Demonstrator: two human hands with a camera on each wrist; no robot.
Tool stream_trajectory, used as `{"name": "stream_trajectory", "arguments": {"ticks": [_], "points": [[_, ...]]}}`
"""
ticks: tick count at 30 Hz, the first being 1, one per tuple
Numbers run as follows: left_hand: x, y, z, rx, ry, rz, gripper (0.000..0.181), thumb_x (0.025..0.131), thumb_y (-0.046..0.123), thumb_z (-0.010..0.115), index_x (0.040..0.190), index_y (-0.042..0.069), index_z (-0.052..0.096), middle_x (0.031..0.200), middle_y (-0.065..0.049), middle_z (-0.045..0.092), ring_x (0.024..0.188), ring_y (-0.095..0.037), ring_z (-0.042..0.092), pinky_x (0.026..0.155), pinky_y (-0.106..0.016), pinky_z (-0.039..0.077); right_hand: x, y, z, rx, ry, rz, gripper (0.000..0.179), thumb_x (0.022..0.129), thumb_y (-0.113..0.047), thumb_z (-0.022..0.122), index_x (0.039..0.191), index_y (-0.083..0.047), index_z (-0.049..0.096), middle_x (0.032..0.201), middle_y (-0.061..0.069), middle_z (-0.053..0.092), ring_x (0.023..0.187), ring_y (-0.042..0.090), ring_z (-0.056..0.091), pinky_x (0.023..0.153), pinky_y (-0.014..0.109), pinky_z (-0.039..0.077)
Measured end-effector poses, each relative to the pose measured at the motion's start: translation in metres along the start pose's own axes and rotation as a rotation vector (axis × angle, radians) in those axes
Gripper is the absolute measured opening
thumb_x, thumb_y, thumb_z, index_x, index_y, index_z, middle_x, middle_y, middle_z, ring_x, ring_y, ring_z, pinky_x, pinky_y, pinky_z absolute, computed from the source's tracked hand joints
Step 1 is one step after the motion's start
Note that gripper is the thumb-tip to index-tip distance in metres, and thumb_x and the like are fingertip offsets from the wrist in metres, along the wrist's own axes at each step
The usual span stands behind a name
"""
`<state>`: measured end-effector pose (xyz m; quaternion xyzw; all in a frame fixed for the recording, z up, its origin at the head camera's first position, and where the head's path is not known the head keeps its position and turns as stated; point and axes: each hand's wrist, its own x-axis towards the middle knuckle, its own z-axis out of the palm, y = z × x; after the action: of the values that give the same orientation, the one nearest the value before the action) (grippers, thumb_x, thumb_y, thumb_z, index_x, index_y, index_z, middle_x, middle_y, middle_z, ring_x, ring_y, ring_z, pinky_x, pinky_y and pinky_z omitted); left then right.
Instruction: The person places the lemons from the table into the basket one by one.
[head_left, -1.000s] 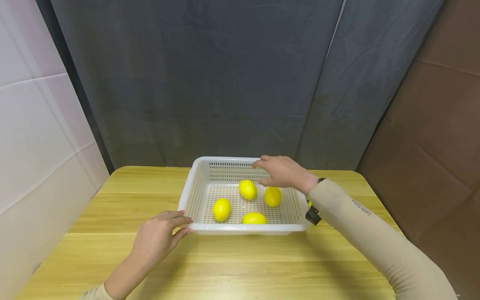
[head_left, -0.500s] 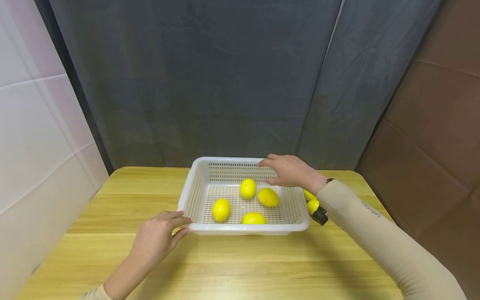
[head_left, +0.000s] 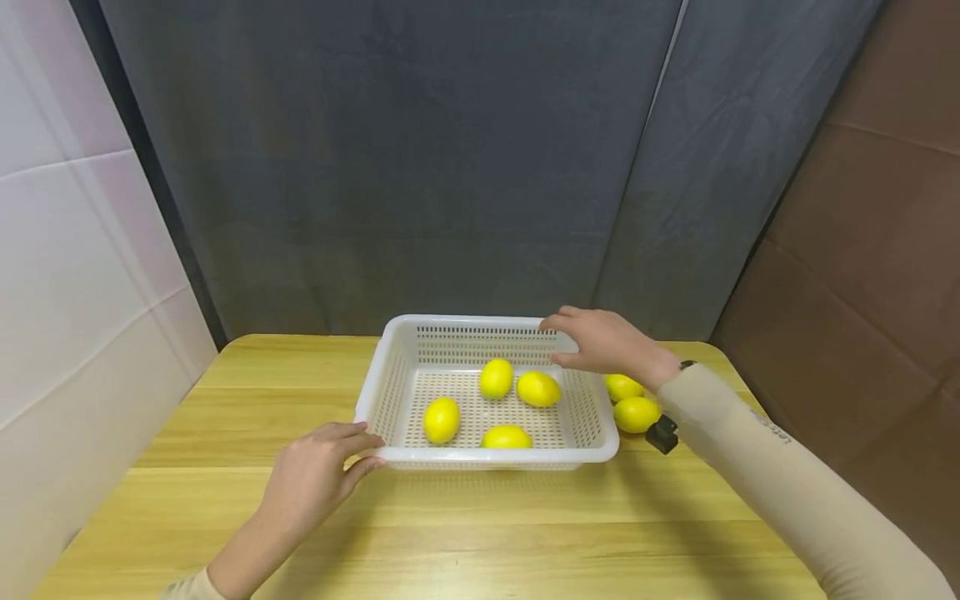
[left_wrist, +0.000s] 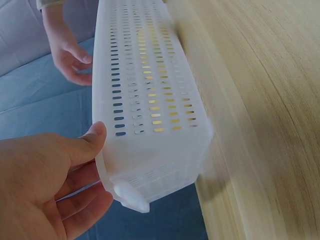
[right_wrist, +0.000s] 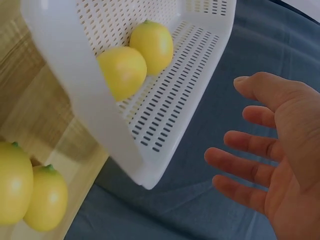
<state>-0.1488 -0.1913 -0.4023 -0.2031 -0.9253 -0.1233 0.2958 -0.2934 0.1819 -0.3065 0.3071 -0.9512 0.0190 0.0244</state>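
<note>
A white perforated plastic basket (head_left: 495, 456) stands on the wooden table with several yellow lemons inside, among them one lemon (head_left: 442, 420) at the left and another lemon (head_left: 538, 389) at the right. My left hand (head_left: 318, 467) pinches the rim at the near left corner; the left wrist view shows the thumb (left_wrist: 95, 134) outside and the fingers behind the rim. Above the basket's far right side is my right hand (head_left: 607, 340), palm bare and fingers apart, holding nothing. In the right wrist view this hand (right_wrist: 285, 150) appears clear of the basket wall (right_wrist: 90, 105).
Two more lemons lie on the table right of the basket: a farther lemon (head_left: 624, 387) and a nearer lemon (head_left: 636, 414). A dark grey cloth (head_left: 420, 167) hangs behind the table (head_left: 480, 533). A white panel stands left, a brown one right.
My right hand has drawn back to the right, baring the two lemons outside the basket. The right-hand lemon inside has rolled and turned sideways. My left hand stays at the corner.
</note>
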Motion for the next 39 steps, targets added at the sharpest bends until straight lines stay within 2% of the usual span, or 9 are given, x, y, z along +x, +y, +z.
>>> {"name": "stream_trajectory", "arguments": {"ticks": [9,20,32,39], "points": [[0.000,0.001,0.001,-0.001,-0.020,-0.014,0.029,0.063,0.026,0.092,0.089,0.022,0.080,0.097,-0.005,0.079,0.088,-0.025,0.076,0.061,-0.043,0.061,-0.011,0.015,0.000,-0.003,0.019,0.008,0.044,0.091,-0.036,0.068,0.132,-0.021,0.061,0.123,0.002,0.064,0.086,0.017,0.064,0.081,0.039,0.057],[0.002,0.003,0.000,-0.014,-0.037,-0.022,0.028,0.064,0.025,0.091,0.090,0.021,0.080,0.098,-0.005,0.079,0.089,-0.026,0.075,0.062,-0.043,0.061,-0.027,0.036,0.007,0.006,0.011,0.085,0.046,0.093,-0.037,0.066,0.134,-0.019,0.059,0.128,0.008,0.062,0.084,0.018,0.063,0.076,0.039,0.057],[0.002,0.003,0.002,-0.008,-0.029,-0.018,0.029,0.063,0.025,0.092,0.089,0.022,0.080,0.096,-0.003,0.079,0.089,-0.025,0.076,0.061,-0.042,0.060,-0.041,0.050,0.022,0.047,0.014,0.140,0.049,0.094,-0.038,0.065,0.137,-0.017,0.058,0.130,0.009,0.062,0.102,0.026,0.066,0.088,0.050,0.057],[0.001,0.003,0.002,-0.007,-0.017,-0.006,0.029,0.062,0.025,0.092,0.088,0.022,0.080,0.095,-0.004,0.079,0.088,-0.024,0.076,0.063,-0.042,0.061,-0.050,0.060,0.036,0.075,0.056,0.152,0.049,0.093,-0.036,0.067,0.136,-0.014,0.058,0.128,0.009,0.063,0.102,0.028,0.067,0.088,0.050,0.057]]}}
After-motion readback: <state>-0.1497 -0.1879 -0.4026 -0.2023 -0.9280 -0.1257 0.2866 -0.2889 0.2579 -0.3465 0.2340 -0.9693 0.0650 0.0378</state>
